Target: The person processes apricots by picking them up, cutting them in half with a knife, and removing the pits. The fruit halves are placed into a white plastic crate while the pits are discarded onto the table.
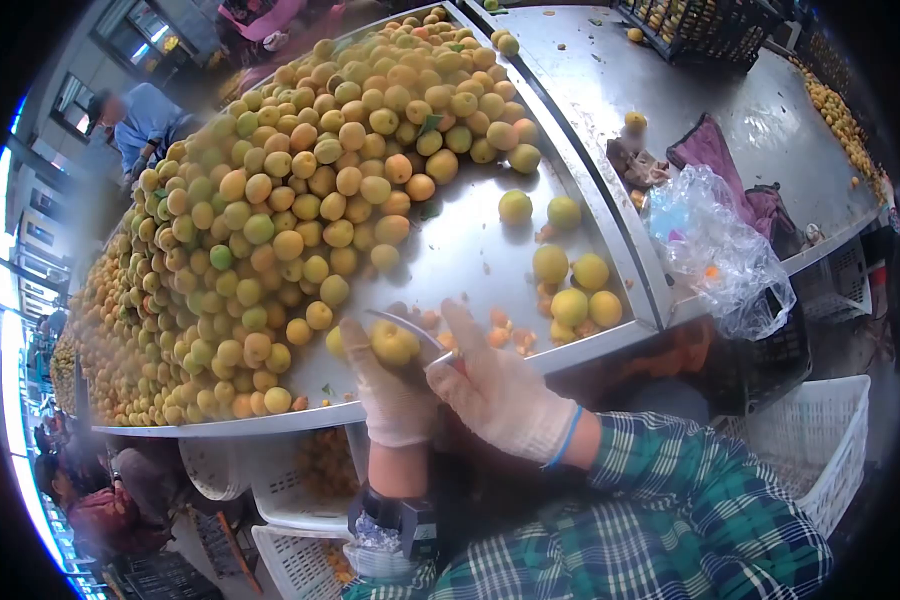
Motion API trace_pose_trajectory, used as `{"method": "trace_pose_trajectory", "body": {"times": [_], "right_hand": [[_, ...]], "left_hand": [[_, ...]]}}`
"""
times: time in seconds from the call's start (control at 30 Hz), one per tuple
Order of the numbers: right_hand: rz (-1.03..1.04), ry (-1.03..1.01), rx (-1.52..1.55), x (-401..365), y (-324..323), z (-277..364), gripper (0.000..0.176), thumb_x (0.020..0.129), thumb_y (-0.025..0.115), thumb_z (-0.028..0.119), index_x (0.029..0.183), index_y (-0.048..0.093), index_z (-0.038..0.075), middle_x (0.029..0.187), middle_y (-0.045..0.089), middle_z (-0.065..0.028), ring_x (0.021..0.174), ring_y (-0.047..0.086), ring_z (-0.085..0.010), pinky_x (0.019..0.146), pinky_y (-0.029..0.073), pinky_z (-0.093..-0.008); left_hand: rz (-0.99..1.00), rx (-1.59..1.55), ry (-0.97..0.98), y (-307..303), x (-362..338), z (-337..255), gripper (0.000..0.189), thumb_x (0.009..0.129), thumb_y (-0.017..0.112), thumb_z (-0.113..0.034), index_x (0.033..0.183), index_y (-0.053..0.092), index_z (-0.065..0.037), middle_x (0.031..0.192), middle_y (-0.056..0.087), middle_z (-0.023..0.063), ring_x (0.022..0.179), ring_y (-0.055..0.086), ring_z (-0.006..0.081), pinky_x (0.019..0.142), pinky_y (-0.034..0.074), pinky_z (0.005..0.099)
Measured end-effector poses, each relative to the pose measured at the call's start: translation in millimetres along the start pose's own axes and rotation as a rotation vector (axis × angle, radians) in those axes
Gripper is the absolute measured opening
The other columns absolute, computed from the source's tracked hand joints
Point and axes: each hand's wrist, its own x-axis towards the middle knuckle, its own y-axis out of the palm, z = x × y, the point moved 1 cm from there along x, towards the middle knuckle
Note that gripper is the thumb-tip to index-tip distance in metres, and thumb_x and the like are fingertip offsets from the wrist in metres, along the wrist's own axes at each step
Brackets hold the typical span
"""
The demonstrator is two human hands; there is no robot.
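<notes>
Yellow-green round apricot [394, 343]: in your gloved left hand [395, 390], fingers curled around it; curved metal knife [410, 327]: gripped in your gloved right hand [500, 400], blade at the fruit; both above the silvery metal desk's [450, 250] near edge.

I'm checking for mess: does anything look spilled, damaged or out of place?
Torn fruit scraps lie loose on the metal table near whole fruits, looking messy. A crumpled plastic bag droops over the neighboring table's edge.

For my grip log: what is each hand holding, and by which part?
The left hand holds a yellow fruit around its side; the right hand grips a knife by its handle.
</notes>
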Motion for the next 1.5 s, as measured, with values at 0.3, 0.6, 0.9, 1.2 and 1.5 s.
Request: {"method": "trace_pose_trajectory", "body": {"times": [0.3,0.6,0.9,1.2,1.5], "right_hand": [[-0.184,-0.166,-0.447,-1.8,6.3,-0.2,0.066,0.094,0.049,0.038,0.144,0.022,0.004,0.08,0.065,-0.0204,0.067,0.064,-0.0403,0.058,0.051,-0.0511],[-0.059,-0.043,-0.324,2.0,24.3,-2.9,0.064,0.095,0.046,0.034,0.143,0.019,0.0,0.08,0.064,-0.0235,0.07,0.064,-0.0415,0.059,0.05,-0.0513],[0.093,0.072,-0.286,6.6,12.0,25.0,0.064,0.096,0.044,0.038,0.142,0.021,0.0,0.079,0.065,-0.0225,0.073,0.065,-0.0411,0.062,0.05,-0.0521],[-0.042,-0.023,-0.286,6.3,20.6,9.8,0.066,0.096,0.044,0.036,0.146,0.016,0.004,0.096,0.065,-0.0215,0.072,0.065,-0.0394,0.059,0.05,-0.0514],[-0.167,-0.206,-0.491,-15.4,24.4,18.4,0.067,0.094,0.046,0.032,0.148,0.015,0.006,0.09,0.066,-0.0205,0.073,0.065,-0.0383,0.061,0.051,-0.0503]], "left_hand": [[0.043,0.003,0.071,2.7,-0.9,0.6,0.059,0.093,0.047,-0.058,0.114,0.052,-0.004,0.091,0.06,0.0085,0.073,0.056,0.0163,0.068,0.049,0.0297],[0.086,-0.021,0.079,13.9,-19.6,0.4,0.056,0.094,0.047,-0.057,0.115,0.052,-0.005,0.093,0.058,0.0051,0.078,0.055,0.0147,0.072,0.048,0.0287],[0.15,0.516,0.482,-1.9,-20.2,-7.9,0.057,0.094,0.052,-0.052,0.122,0.05,-0.003,0.11,0.055,0.0062,0.099,0.053,0.0152,0.087,0.045,0.0294],[0.22,0.475,0.318,-11.2,-15.5,-9.2,0.06,0.092,0.05,-0.057,0.119,0.051,-0.002,0.101,0.059,0.0059,0.093,0.057,0.0156,0.084,0.048,0.0291],[0.193,0.379,0.312,-27.2,-18.5,-1.9,0.058,0.096,0.045,-0.055,0.118,0.049,-0.001,0.103,0.057,0.0058,0.094,0.056,0.0164,0.085,0.047,0.0311]]}}
